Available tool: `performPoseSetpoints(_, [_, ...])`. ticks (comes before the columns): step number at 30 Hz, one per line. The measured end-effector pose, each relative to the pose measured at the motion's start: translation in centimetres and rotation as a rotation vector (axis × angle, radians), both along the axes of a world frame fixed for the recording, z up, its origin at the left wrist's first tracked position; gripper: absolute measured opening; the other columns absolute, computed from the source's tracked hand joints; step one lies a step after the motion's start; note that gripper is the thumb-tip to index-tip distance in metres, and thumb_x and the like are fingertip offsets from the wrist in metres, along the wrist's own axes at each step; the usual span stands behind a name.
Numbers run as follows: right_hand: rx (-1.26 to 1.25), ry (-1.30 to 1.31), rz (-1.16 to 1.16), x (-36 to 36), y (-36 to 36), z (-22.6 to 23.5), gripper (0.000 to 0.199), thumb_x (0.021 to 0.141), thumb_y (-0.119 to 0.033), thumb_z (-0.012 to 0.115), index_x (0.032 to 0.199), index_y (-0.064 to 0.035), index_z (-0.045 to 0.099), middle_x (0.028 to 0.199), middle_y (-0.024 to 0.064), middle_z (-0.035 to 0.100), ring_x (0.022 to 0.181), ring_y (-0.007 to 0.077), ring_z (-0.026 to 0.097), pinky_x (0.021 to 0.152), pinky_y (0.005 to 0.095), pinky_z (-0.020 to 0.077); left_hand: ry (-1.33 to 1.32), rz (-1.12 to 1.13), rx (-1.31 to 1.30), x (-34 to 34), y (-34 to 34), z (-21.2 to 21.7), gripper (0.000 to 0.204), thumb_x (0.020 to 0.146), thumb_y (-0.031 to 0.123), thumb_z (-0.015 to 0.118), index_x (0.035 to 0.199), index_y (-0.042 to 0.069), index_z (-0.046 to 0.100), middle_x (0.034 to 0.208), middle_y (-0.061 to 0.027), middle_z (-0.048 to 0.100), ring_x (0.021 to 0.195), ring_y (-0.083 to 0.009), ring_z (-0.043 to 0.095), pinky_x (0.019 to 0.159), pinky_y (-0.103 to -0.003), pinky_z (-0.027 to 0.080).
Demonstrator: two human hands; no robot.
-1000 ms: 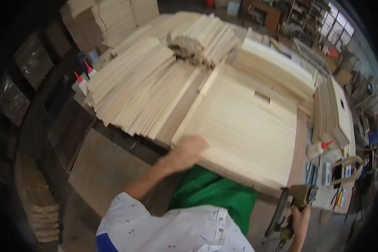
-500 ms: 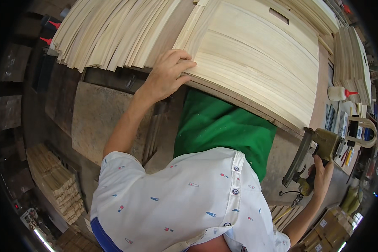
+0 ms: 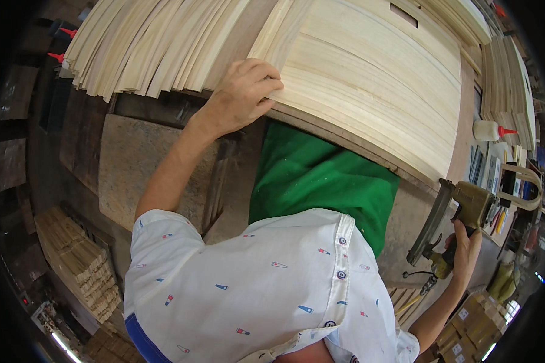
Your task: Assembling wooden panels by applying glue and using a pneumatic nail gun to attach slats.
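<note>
Bench work with a pneumatic fastener tool, as seen by a bystander. The pale, flat wooden panel with a rectangular slot (image 3: 369, 78) lies along the near edge of the brown wooden surface (image 3: 239, 45), in front of the person. The left hand (image 3: 242, 94) rests at the panel's near left corner, its fingers bent and close together; whether the thumb pinches the edge from below cannot be told. The right hand (image 3: 464, 248) is wrapped around the handle of a drab olive nail gun (image 3: 473, 202), held off the near right corner, with its long dark magazine slanting down and toward the person.

The step in hand appears to be steadying the panel with the tool at the ready. The next move would call for a firm left hold, kept clear of the fastening line, and the nose set squarely on the wood.

Surface: left of the panel, a fanned row of pale wooden strips (image 3: 157, 48); to its right, a stack of upright pale boards (image 3: 507, 91) and a white bottle with a red nozzle (image 3: 485, 130).

Room: bundled wooden slats (image 3: 79, 260) at lower left; brown cardboard boxes (image 3: 475, 327) at lower right.
</note>
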State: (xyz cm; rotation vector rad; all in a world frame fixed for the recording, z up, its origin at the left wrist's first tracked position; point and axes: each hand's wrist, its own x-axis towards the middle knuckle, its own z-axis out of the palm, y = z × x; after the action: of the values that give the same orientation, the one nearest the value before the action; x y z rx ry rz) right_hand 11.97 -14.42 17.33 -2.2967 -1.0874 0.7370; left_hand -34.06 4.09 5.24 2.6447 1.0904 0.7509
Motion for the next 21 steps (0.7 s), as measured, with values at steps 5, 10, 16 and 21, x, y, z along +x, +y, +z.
performPoseSetpoints(5, [-0.009,0.006,-0.001,0.4,0.3,0.4,0.021,0.089,-0.017,0.063,0.093,0.0029,0.059,0.073,0.0047,0.057,0.05,0.0109,0.05,0.046,0.0266,0.0396,-0.02,-0.013,-0.03,0.0,0.6,-0.1,0.027,0.073,0.004,0.073,0.099,0.003,0.065,0.108,-0.0065,0.059,0.11,-0.0243,0.054,0.096,-0.039,0.04])
performPoseSetpoints(10, [0.045,0.053,0.113,-5.7,3.2,3.1,0.019,0.087,-0.014,0.064,0.09,0.0035,0.06,0.066,0.0038,0.057,0.052,0.0094,0.052,0.047,0.0254,0.0396,-0.021,-0.028,-0.051,-0.3,0.2,0.1,0.027,0.072,0.004,0.073,0.098,0.002,0.065,0.109,-0.0067,0.059,0.113,-0.0244,0.053,0.097,-0.04,0.039])
performPoseSetpoints(16, [-0.098,0.224,0.525,-13.3,10.0,2.3,0.022,0.084,-0.017,0.065,0.089,0.004,0.06,0.063,0.003,0.058,0.053,0.0096,0.054,0.049,0.027,0.0406,-0.018,-0.027,-0.084,-0.9,0.5,0.0,0.025,0.074,0.007,0.071,0.098,0.002,0.065,0.111,-0.0066,0.058,0.115,-0.0247,0.051,0.1,-0.04,0.036])
performPoseSetpoints(21, [-0.075,0.214,0.756,-19.1,13.9,1.3,0.025,0.081,-0.017,0.064,0.089,0.0059,0.058,0.06,0.0066,0.058,0.053,0.0122,0.056,0.051,0.0291,0.0441,-0.042,-0.039,-0.105,-0.8,0.7,-0.3,0.024,0.075,0.009,0.069,0.098,0.003,0.065,0.111,-0.0059,0.058,0.116,-0.0247,0.051,0.101,-0.04,0.035])
